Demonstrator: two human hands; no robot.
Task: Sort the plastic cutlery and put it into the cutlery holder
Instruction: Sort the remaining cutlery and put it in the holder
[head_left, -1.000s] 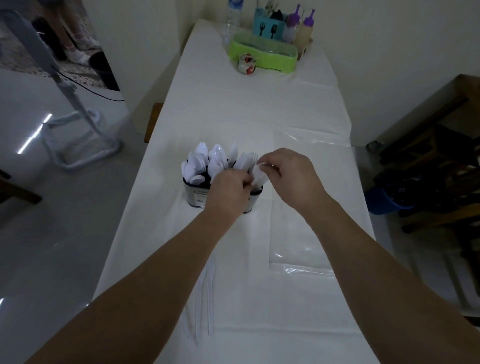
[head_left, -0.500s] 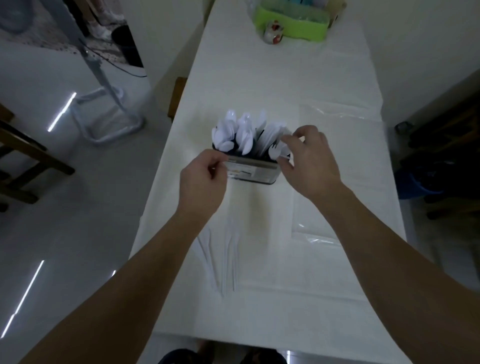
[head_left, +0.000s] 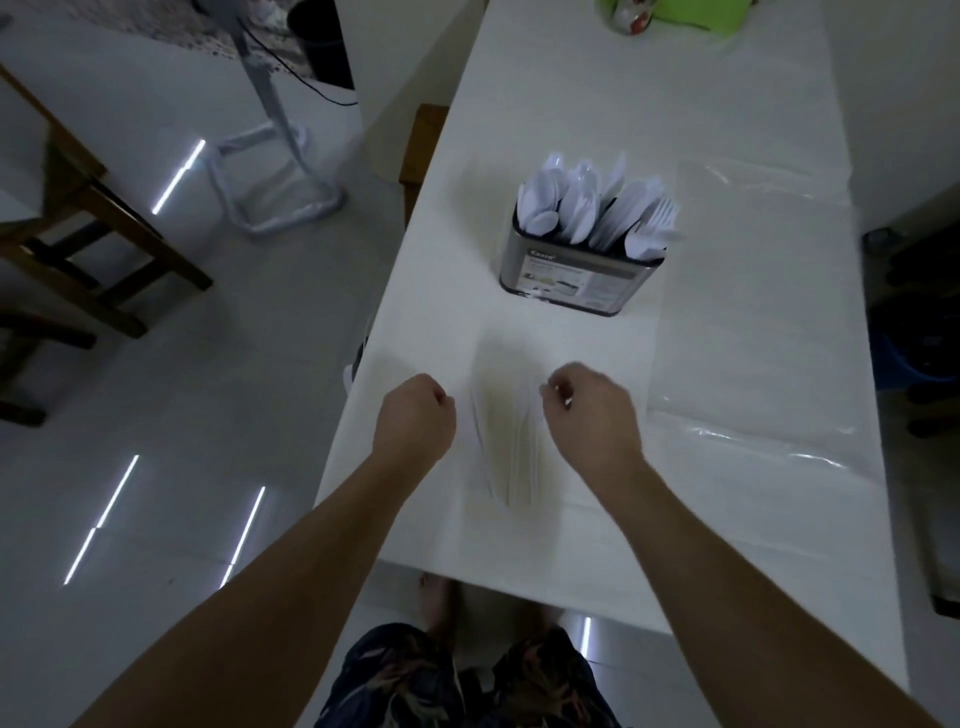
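Head view: cutlery holder (head_left: 576, 275), a labelled metal tin, bristles with white spoons and forks. Nearer than it, left hand (head_left: 413, 415) curls empty; right hand's (head_left: 589, 410) grip is unclear.

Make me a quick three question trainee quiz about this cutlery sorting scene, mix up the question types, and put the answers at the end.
1. True or false: the cutlery holder lies tipped on its side.
2. What lies on the tablecloth between the left hand and right hand?
A. white cutlery pieces
B. a blue bowl
C. a glass
3. Fill in: the clear plastic sheet lies to the holder's ____.

Key: 1 false; 2 A; 3 right.
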